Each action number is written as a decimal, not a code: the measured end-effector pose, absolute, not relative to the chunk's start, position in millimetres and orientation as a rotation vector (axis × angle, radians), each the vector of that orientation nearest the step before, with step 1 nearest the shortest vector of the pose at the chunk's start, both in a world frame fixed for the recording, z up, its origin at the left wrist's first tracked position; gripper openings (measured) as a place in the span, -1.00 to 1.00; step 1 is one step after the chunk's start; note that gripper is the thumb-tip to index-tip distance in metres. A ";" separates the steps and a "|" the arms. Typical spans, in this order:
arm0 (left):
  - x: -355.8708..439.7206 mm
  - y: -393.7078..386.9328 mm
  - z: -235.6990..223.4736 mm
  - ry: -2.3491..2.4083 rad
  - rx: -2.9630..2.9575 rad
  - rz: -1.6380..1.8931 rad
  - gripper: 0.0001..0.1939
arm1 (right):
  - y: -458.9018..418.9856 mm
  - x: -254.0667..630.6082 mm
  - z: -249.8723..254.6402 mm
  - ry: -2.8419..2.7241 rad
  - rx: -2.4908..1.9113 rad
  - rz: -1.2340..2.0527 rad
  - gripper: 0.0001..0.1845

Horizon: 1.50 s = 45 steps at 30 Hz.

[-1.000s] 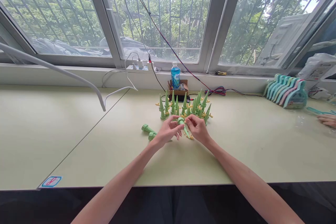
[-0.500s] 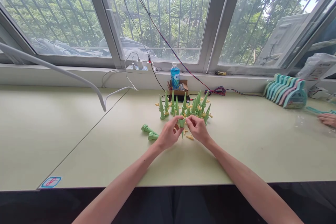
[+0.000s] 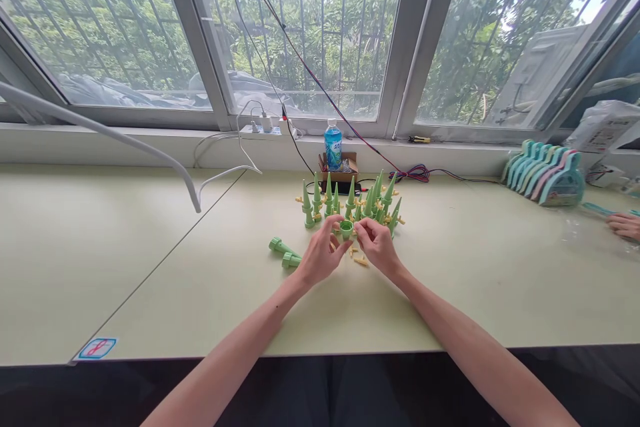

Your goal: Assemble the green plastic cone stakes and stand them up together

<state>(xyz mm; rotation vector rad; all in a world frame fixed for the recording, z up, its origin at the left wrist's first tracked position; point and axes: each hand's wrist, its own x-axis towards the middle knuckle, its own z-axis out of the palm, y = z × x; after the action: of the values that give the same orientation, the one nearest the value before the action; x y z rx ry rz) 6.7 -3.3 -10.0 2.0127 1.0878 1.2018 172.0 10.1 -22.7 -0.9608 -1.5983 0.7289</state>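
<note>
**A Small Workshop**

This room is looking like a light-assembly place: a long counter (image 3: pixel 200 300) is running beneath windows (image 3: pixel 310 40), matching green spikes (image 3: pixel 351 197) are standing clustered near loose yellow pieces (image 3: pixel 361 261), pastel pieces (image 3: pixel 564 179) are lining up rightward, and another person's hand (image 3: pixel 625 225) is showing.

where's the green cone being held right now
In the head view, the green cone is near the middle, in the left hand, the right hand close on its right and the standing green spikes beyond.
</note>
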 end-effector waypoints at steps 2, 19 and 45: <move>7.5 -4.1 -7.3 1.081 1.943 1.231 -0.56 | 9.9 172.0 -22.8 -1.584 -0.941 0.727 -0.64; 4.6 -1.5 1.8 0.932 1.327 0.827 -0.25 | 7.4 173.4 -21.4 -1.642 -0.882 0.701 -0.65; -3.4 1.0 -4.1 0.892 1.722 0.913 -0.62 | 8.8 174.6 -20.7 -1.647 -0.916 0.665 -0.67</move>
<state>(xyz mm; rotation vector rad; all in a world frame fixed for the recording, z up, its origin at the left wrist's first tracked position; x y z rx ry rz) -3.4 1.0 -4.1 1.7216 0.8925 0.9133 174.6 8.8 -20.7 -0.9159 -1.6465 0.6647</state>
